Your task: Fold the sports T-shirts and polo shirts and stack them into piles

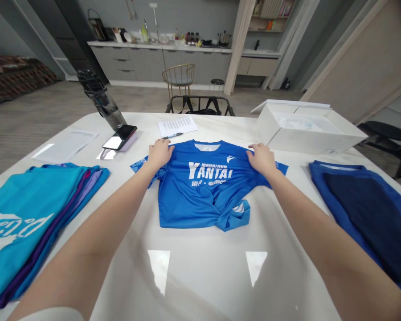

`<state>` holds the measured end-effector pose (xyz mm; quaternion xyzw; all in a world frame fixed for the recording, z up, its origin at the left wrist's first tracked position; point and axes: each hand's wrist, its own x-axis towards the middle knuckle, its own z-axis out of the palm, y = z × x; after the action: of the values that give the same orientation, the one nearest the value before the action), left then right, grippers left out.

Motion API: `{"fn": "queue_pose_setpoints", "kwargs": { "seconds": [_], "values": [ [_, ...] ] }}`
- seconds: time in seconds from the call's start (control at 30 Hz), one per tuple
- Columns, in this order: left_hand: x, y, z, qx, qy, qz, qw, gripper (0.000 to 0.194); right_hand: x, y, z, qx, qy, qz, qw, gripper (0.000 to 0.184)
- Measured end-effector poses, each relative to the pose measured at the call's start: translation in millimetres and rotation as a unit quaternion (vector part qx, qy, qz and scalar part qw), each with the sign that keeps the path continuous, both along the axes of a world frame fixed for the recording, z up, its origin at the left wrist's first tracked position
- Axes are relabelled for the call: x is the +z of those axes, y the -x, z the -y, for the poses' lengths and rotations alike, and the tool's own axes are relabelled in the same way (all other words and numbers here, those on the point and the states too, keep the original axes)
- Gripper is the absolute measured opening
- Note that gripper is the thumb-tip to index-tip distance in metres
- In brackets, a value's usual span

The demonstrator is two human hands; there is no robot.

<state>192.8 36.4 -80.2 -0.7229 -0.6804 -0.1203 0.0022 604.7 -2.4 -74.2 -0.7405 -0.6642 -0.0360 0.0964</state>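
Note:
A blue T-shirt with white "YANTAI" lettering lies face up on the white table, its neckline pointing away from me. The lower right part of it is bunched and twisted, with a lighter blue patch turned up. My left hand is closed on the shirt's left shoulder, near the sleeve. At the opposite shoulder, my right hand grips the fabric with curled fingers. Both arms reach forward, one along each side of the shirt.
Folded teal and purple shirts are stacked at the left; folded dark blue garments lie at the right. Beyond stand an open white box, a printed sheet, a pen, a phone and a clear upright device.

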Motion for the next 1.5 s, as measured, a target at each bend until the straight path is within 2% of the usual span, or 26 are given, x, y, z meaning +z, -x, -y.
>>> {"fn": "queue_pose_setpoints", "kwargs": {
  "seconds": [0.13,0.3,0.43,0.53,0.67,0.87,1.0,1.17,1.33,1.4,1.5],
  "values": [
    [-9.0,-24,-29,-0.007,0.032,-0.011,0.999,0.038,-8.6,31,-32,-0.041,0.049,-0.055,0.996,0.044],
    [-15.1,-33,-52,0.014,0.047,0.01,0.999,0.033,-19.3,34,-62,-0.076,0.04,-0.062,0.994,0.025],
    [-12.7,-41,-51,0.042,0.007,0.049,0.998,0.038,-23.3,38,-73,-0.094,0.011,-0.087,0.992,0.029],
    [-10.4,-51,-35,0.02,-0.025,0.059,0.998,0.041,-21.3,49,-63,-0.041,-0.031,-0.087,0.995,0.036],
    [-4.5,-64,6,-0.081,-0.008,0.074,0.994,0.037,-12.6,71,-22,0.079,-0.043,-0.087,0.992,0.036],
    [8.2,-72,97,-0.229,0.043,0.108,0.967,0.031,-5.6,88,68,0.194,-0.009,-0.142,0.971,0.025],
    [6.0,-74,153,-0.286,0.055,0.097,0.952,0.033,-4.5,97,123,0.285,0.033,-0.141,0.948,0.018],
    [-1.3,-73,210,-0.26,0.044,0.108,0.959,0.042,-1.8,106,185,0.28,-0.011,-0.132,0.951,0.02],
    [-2.8,-63,260,-0.255,0.02,0.095,0.962,0.054,-1.6,101,241,0.261,-0.065,-0.127,0.955,0.03],
    [-3.8,-60,274,-0.231,0.005,0.081,0.97,0.047,-4.9,97,256,0.244,-0.059,-0.113,0.961,0.036],
    [-7.5,-58,286,-0.159,-0.016,0.064,0.985,0.023,-14.1,91,268,0.159,-0.04,-0.102,0.981,0.036]
  ]
}}
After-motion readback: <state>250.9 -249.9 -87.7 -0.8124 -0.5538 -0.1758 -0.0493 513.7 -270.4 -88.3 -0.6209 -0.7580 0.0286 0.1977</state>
